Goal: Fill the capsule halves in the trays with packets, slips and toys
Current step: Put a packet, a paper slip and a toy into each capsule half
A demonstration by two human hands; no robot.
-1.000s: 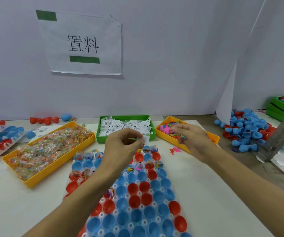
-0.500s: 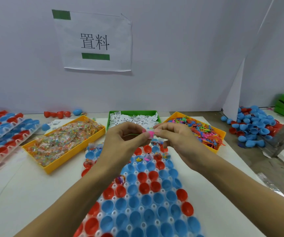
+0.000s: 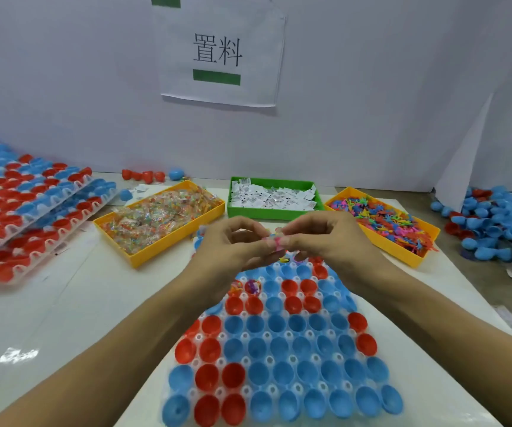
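The clear capsule tray (image 3: pixel 282 369) lies nearest, at centre, its cups holding red and blue capsule halves (image 3: pixel 274 323); its near edge runs off the frame bottom. Most near cups look empty; a few far cups (image 3: pixel 252 286) hold colourful contents. Bare white table (image 3: pixel 73 322) opens to the left of the tray, and a narrower strip lies to its right, ending at the table's right edge.

Above the tray's far end the left hand (image 3: pixel 228 252) and right hand (image 3: pixel 325 241) meet, fingers curled, pinching between them a small pink toy (image 3: pixel 277 241) — its shape is too small to tell.

Beyond the hands three bins stand in a row, apart from one another: a yellow bin of clear packets (image 3: pixel 159 218) at left, a green bin of white slips (image 3: pixel 274 197) at centre, a yellow bin of small toys (image 3: pixel 384 220) at right. Stacked filled trays (image 3: pixel 27 208) overlap the frame's left edge. Loose capsule halves (image 3: pixel 495 223) are piled at far right — off the white surface. A paper sign (image 3: pixel 217 53) hangs on the far wall.
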